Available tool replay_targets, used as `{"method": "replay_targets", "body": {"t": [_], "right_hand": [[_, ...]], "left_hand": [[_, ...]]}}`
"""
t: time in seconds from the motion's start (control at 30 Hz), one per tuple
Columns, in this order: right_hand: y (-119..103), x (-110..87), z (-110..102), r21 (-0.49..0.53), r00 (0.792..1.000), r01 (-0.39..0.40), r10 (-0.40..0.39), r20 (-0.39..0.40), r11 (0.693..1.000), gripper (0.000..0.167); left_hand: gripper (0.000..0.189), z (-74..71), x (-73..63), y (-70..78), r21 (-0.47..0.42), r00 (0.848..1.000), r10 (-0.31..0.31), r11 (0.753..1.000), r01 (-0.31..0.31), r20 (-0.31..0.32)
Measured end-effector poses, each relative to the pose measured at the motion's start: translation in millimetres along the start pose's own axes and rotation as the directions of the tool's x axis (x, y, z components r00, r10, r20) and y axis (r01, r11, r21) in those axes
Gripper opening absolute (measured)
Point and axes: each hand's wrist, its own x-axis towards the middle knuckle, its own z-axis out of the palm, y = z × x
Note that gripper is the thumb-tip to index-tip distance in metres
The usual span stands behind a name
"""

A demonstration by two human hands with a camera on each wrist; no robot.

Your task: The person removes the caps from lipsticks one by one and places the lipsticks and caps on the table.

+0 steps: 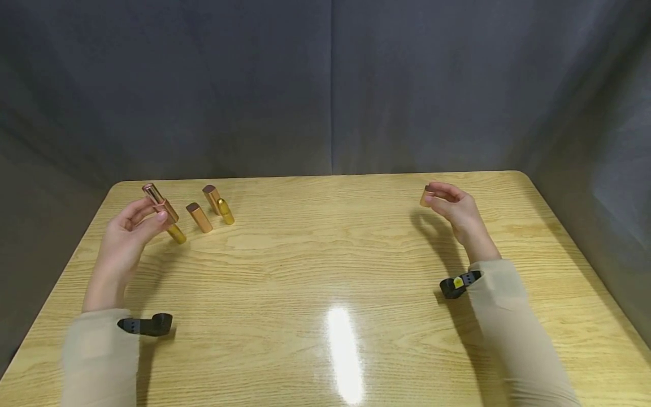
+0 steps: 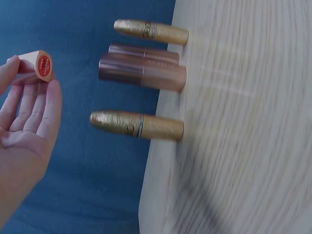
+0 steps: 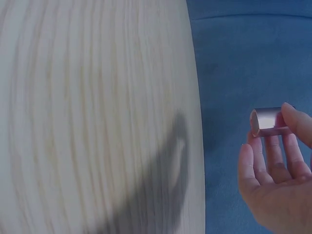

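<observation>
My left hand (image 1: pixel 121 243) pinches a rose-gold lipstick (image 1: pixel 153 193) between thumb and fingers, raised over the left side of the table. A round red label shows on the end of this lipstick (image 2: pixel 45 67) in the left wrist view. Over the back right, my right hand (image 1: pixel 464 220) holds a short, shiny rose-gold lipstick cap (image 3: pixel 268 121) by thumb and fingertips. Just beyond the left hand a gold lipstick (image 1: pixel 177 234) stands upright, its top hidden in the head view. To its right stand two rose-gold lipsticks (image 1: pixel 199 218) and a second gold lipstick (image 1: pixel 226 212).
The light wooden table (image 1: pixel 305 254) has rounded back corners. Dark curtains (image 1: pixel 330 85) hang behind and at both sides. Each forearm wears a black wrist camera (image 1: pixel 147 325) over a pale sleeve. A bright reflection lies near the table's front middle.
</observation>
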Motion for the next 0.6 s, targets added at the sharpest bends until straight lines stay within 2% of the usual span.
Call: {"method": "replay_targets", "body": {"t": [0.2,0.43,0.6], "right_hand": [[0,0.5,-9,-0.019,1.0,-0.013,0.013,0.0,1.0,0.022],[2,-1.6,-22,-0.052,0.999,-0.047,0.047,-0.016,0.998,0.022],[1,-3.7,-27,-0.07,0.998,-0.054,0.052,-0.019,0.996,0.022]], "left_hand": [[0.034,-11.7,-4.4,-1.8,-0.083,0.999,0.014,0.996,-0.017,-0.034],[0.032,-25.8,-7.9,-4.5,-0.231,0.995,0.032,0.972,-0.052,-0.091],[0.029,-35.9,-10.8,-7.3,-0.239,0.989,-0.001,0.97,-0.034,-0.147]]}}
